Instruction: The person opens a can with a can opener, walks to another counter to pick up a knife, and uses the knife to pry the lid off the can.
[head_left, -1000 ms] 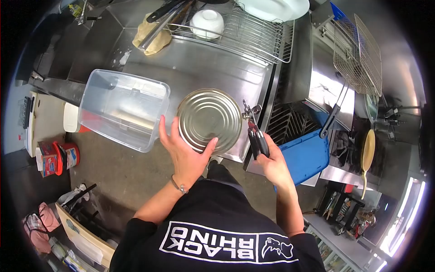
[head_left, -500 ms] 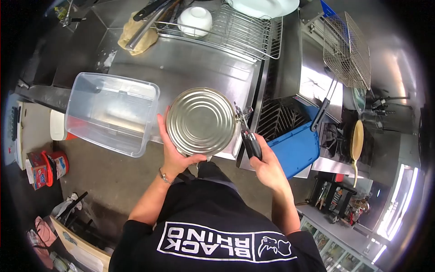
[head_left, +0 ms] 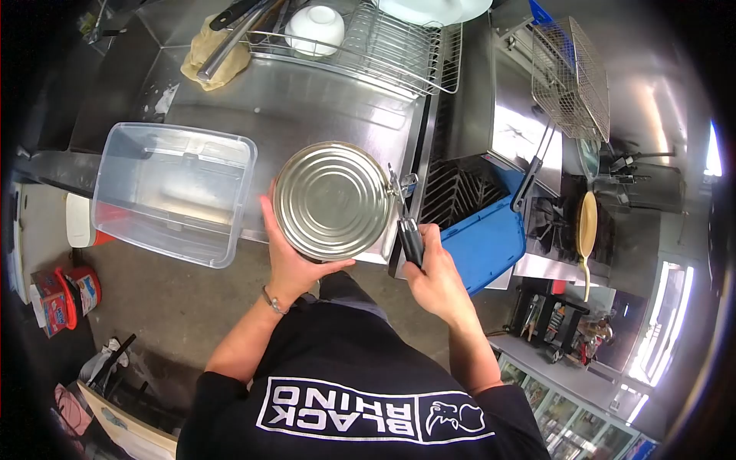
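A large round tin can (head_left: 332,201), its ridged metal lid facing up, is held at the near edge of the steel counter. My left hand (head_left: 295,261) grips the can around its lower left side, thumb along the near edge. Clamped on the can's right rim is a can opener (head_left: 411,241) with black handles. My right hand (head_left: 435,276) is closed around those handles. The lid looks whole from above; any cut along the rim is too fine to make out. Left of the can sits a clear plastic tub (head_left: 172,192) with bare walls.
Behind the can is the steel counter (head_left: 299,100), with a wire dish rack (head_left: 383,54) holding a white bowl (head_left: 314,31). Tongs (head_left: 230,54) lie over a tan cloth (head_left: 215,57). A blue lid (head_left: 487,245) rests by the grill (head_left: 460,188). A fryer basket (head_left: 571,84) hangs right.
The view has shifted slightly, so the surroundings appear further left. Both hands keep their hold on the can and the can opener, with only a small change in the opener's angle.
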{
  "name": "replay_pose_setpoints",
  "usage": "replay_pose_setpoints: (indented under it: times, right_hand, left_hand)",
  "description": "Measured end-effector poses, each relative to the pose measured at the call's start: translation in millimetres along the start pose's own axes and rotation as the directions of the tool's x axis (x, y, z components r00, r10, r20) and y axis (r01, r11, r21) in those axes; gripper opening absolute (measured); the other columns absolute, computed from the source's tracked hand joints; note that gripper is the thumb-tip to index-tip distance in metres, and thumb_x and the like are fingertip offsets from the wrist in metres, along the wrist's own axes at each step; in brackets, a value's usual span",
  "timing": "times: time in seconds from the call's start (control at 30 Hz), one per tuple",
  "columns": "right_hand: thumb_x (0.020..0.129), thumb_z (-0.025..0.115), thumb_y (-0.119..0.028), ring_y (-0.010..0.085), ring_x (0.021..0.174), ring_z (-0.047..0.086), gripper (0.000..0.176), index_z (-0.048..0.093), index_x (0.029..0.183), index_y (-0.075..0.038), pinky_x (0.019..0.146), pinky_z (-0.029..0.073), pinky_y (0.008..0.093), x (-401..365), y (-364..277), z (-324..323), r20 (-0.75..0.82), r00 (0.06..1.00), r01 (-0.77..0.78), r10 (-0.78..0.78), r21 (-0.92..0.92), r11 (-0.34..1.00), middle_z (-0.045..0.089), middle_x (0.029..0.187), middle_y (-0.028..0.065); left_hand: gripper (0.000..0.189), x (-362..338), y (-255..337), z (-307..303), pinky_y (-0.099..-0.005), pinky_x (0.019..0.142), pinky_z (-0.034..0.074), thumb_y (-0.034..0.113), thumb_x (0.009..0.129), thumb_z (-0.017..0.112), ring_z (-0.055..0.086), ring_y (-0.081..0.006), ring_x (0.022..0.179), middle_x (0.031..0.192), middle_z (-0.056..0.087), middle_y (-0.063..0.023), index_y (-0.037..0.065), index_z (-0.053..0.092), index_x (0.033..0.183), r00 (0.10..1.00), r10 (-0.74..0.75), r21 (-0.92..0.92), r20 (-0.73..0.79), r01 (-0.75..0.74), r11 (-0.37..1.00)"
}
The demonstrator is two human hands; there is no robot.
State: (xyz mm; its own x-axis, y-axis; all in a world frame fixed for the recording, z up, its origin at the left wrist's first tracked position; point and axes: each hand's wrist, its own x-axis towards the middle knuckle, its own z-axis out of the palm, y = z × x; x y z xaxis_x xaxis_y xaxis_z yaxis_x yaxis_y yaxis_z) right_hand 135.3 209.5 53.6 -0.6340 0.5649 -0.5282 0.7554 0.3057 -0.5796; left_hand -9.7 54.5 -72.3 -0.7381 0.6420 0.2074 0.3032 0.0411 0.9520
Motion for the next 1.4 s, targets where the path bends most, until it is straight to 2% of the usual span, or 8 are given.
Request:
replay_pose_setpoints:
  times: [0.3,0.33,0.47,0.6,0.83,1.1,1.33,1.4]
  right_hand:
    - [0.095,0.054,-0.039,0.0169,0.068,0.058,0.036,0.048,0.101,-0.004,0.063,0.046,0.0319,21,29,22,0.133,0.982,-0.187,0.131,0.678,0.710,0.058,0.075,0.0076]
    - [0.098,0.045,-0.040,0.0115,0.059,0.052,0.035,0.050,0.096,-0.005,0.055,0.041,0.0274,18,26,24,0.095,0.990,-0.143,0.107,0.650,0.747,0.056,0.073,0.0041]
    - [0.099,0.029,-0.050,0.0210,0.069,0.060,0.054,0.053,0.096,-0.002,0.065,0.045,0.0340,9,37,24,0.069,0.994,-0.101,0.081,0.371,0.923,0.060,0.075,0.0111]
    - [0.100,0.024,-0.052,0.0175,0.079,0.056,0.065,0.062,0.097,0.001,0.074,0.046,0.0328,11,40,10,-0.052,0.998,-0.023,0.035,0.212,0.977,0.063,0.089,0.0092]
    - [0.098,0.046,-0.032,0.0248,0.086,0.064,0.041,0.045,0.125,0.000,0.075,0.049,0.0371,74,49,10,-0.249,0.895,0.428,-0.371,0.241,0.871,0.063,0.101,0.0200]
    - [0.100,0.038,-0.034,0.0332,0.056,0.054,0.043,0.055,0.083,0.002,0.057,0.042,0.0415,85,51,11,-0.444,0.769,0.476,-0.461,-0.084,0.875,0.052,0.061,0.0152]
    - [0.099,0.040,-0.039,0.0424,0.052,0.049,0.047,0.053,0.078,0.000,0.051,0.041,0.0467,103,55,10,-0.391,0.729,0.484,-0.562,-0.286,0.827,0.045,0.054,0.0227]
    - [0.099,0.034,-0.048,0.0238,0.044,0.049,0.059,0.050,0.069,0.000,0.049,0.036,0.0421,108,53,10,-0.257,0.942,0.240,-0.217,0.060,0.969,0.042,0.048,0.0131]
  left_hand:
    - [0.137,-19,13,19,-0.0424,0.113,0.019,0.038,0.057,0.089,0.022,-0.0353,0.139,0.150,0.010,-0.0273,-0.007,-0.008,0.143,0.986,-0.083,0.208,-0.142,0.112,0.972]
    - [0.127,-31,9,22,-0.0401,0.113,0.019,0.037,0.065,0.085,0.024,-0.0332,0.138,0.149,0.015,-0.0266,-0.008,-0.004,0.143,0.940,-0.337,-0.096,0.058,0.341,0.935]
    - [0.093,-49,26,21,-0.0324,0.097,0.038,0.039,0.089,0.064,0.048,-0.0210,0.115,0.126,0.045,-0.0195,-0.006,0.005,0.145,0.317,-0.563,-0.161,0.763,0.937,0.309]
    - [0.092,-17,63,40,-0.0321,0.085,0.047,0.031,0.089,0.064,0.055,-0.0163,0.103,0.121,0.051,-0.0101,0.004,0.000,0.149,0.518,-0.375,-0.352,0.769,0.832,0.428]
    - [0.048,-2,67,90,-0.0261,0.071,0.044,0.017,0.083,0.064,0.051,-0.0092,0.083,0.096,0.052,-0.0022,0.004,0.042,0.123,0.440,-0.379,-0.312,0.814,0.882,0.353]
    - [0.057,-18,51,100,-0.0337,0.087,0.042,0.017,0.075,0.063,0.050,-0.0235,0.095,0.102,0.052,-0.0123,-0.005,0.039,0.123,0.797,-0.377,-0.418,0.471,0.578,0.701]
    - [0.057,-21,60,88,-0.0356,0.086,0.043,0.021,0.074,0.066,0.052,-0.0250,0.094,0.103,0.055,-0.0166,-0.006,0.043,0.119,0.664,-0.501,-0.283,0.554,0.717,0.637]
    - [0.055,-21,62,84,-0.0360,0.084,0.044,0.021,0.074,0.066,0.054,-0.0263,0.089,0.097,0.057,-0.0159,-0.006,0.044,0.117,0.649,-0.514,-0.203,0.560,0.710,0.674]
